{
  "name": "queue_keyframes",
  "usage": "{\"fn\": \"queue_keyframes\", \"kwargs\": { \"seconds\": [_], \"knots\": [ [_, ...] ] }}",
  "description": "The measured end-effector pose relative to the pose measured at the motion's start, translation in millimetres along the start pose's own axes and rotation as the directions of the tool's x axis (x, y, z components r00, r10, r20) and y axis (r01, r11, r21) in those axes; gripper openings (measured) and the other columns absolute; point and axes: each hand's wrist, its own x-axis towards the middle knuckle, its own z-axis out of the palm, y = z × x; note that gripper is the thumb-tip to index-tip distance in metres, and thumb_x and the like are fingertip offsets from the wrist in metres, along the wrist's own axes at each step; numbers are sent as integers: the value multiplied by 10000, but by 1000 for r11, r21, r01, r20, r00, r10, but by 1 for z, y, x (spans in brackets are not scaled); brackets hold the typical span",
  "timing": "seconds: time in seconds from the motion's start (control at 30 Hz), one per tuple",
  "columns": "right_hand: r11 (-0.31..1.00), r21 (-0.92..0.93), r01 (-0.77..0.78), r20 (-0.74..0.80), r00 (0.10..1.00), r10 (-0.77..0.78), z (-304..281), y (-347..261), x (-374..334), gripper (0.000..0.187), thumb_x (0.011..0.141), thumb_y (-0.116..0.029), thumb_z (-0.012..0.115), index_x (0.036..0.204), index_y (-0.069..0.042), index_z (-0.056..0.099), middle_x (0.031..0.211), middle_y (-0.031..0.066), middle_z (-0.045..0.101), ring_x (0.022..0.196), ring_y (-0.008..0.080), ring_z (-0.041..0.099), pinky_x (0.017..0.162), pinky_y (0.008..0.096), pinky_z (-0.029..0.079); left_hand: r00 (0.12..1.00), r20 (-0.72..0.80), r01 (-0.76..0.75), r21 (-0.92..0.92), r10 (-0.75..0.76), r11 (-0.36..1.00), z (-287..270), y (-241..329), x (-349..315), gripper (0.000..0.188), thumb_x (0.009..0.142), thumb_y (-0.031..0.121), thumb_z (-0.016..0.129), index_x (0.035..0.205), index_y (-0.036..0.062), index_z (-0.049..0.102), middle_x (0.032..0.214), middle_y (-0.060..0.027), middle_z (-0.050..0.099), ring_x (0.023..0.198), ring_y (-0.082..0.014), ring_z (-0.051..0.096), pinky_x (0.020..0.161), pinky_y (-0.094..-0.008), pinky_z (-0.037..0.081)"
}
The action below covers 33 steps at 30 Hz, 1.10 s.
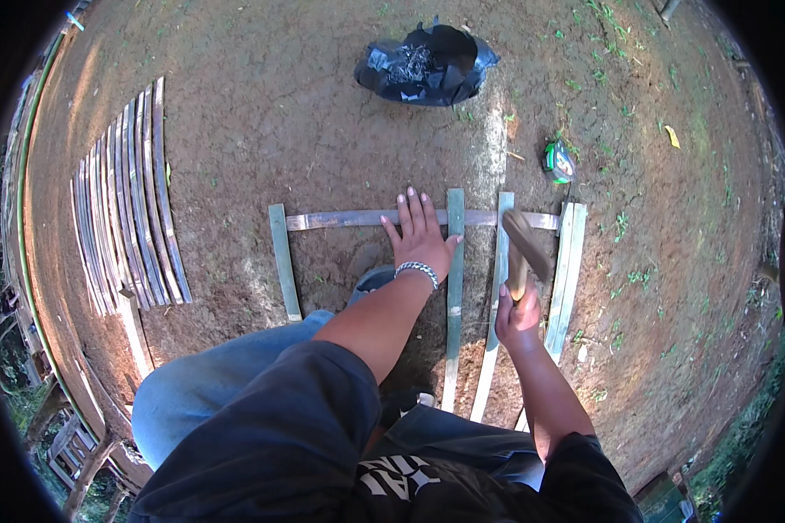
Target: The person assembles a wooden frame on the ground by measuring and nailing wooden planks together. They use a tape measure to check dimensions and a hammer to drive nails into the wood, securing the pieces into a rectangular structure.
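Note:
My left hand (420,237) lies with fingers spread on a long brownish crosswise slat (344,219). Its thumb reaches to a greenish lengthwise slat (454,296) that crosses the brown one. In my right hand (521,321) is a hammer (529,247), gripped by its wooden handle; the brown head is above another lengthwise slat (494,322), near where it meets the crosswise one. A shorter-looking slat (283,261) lies at the left end, its lower part hidden by my leg. Overlapping slats (569,270) lie at the right end.
Beyond the slats, a black plastic bag (474,74) sits open with a heap of thin metal pieces, apparently nails. A green and black tape measure (559,163) rests on the dirt at right. Several long slats (139,200) are lined up at left, over a wooden piece (135,331).

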Motion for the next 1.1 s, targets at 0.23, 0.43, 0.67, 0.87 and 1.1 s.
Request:
{"fn": "queue_keyframes", "kwargs": {
  "seconds": [0.23, 0.43, 0.67, 0.87, 1.1],
  "knots": [
    [912, -267, -311, 328, 861, 389, 6, 2, 16, 380, 990, -153, 585, 1354, -94, 492, 961, 293, 684, 834, 492, 683, 728, 567, 554, 999, 31, 8, 12, -9, 1000, -4, 1, -1, 982, 991, 586, 507, 1622, -21, 61, 1711, -213, -33, 1584, -372, -76, 1227, -650, -24],
    [895, -341, -286, 427, 801, 419, 1, 7, 21, 333, 975, -144, 583, 1300, -98, 528, 899, 266, 694, 826, 480, 685, 725, 566, 547, 1000, 12, -5, -1, 5, 1000, -1, 0, -1, 980, 992, 582, 510, 1621, -23, 63, 1710, -215, -34, 1584, -373, -80, 1223, -656, -26],
    [906, -355, -232, 424, 824, 377, -4, 18, 15, 317, 953, -124, 604, 1263, -124, 541, 880, 264, 687, 799, 476, 676, 701, 563, 535, 1000, 12, -7, 5, 7, 1000, -3, -1, -1, 975, 996, 577, 507, 1621, -23, 61, 1709, -218, -30, 1583, -374, -80, 1222, -661, -20],
    [871, -428, -242, 501, 738, 451, -13, 21, 18, 350, 929, -111, 627, 1268, -118, 543, 919, 256, 694, 827, 476, 676, 773, 561, 530, 999, 33, -11, 17, 10, 1000, -4, 3, -1, 970, 999, 579, 502, 1625, -13, 54, 1710, -214, -40, 1585, -363, -82, 1227, -651, -17],
    [788, -401, -467, 368, 706, 606, -59, -12, 11, 322, 962, -147, 617, 1268, -97, 530, 934, 264, 696, 871, 462, 691, 774, 554, 542, 993, 109, 32, 42, -36, 999, -22, 2, 0, 986, 991, 600, 499, 1629, -3, 50, 1713, -203, -66, 1585, -352, -106, 1227, -649, -11]
  ]
}}
